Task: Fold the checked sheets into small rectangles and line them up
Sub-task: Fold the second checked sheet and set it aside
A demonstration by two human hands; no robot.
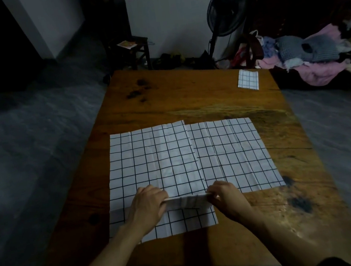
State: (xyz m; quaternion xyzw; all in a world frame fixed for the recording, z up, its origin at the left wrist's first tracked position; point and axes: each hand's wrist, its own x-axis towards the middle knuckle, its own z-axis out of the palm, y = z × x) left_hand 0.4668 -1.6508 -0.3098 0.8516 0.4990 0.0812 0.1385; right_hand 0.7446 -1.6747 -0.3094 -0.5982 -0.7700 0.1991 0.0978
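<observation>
Two white sheets with a black check lie flat on the wooden table (166, 103). The left sheet (151, 157) overlaps the edge of the right sheet (233, 152). Above the left sheet's near part I hold a small folded checked sheet (188, 202), lifted a little off the table. My left hand (148, 206) grips its left end and my right hand (226, 197) pinches its right end. A small folded checked rectangle (248, 79) lies at the table's far right corner.
A black standing fan (227, 8) and a pile of clothes (306, 56) are beyond the table's far right. A dark wooden stool (132, 48) stands behind the far left edge. Grey floor surrounds the table on both sides.
</observation>
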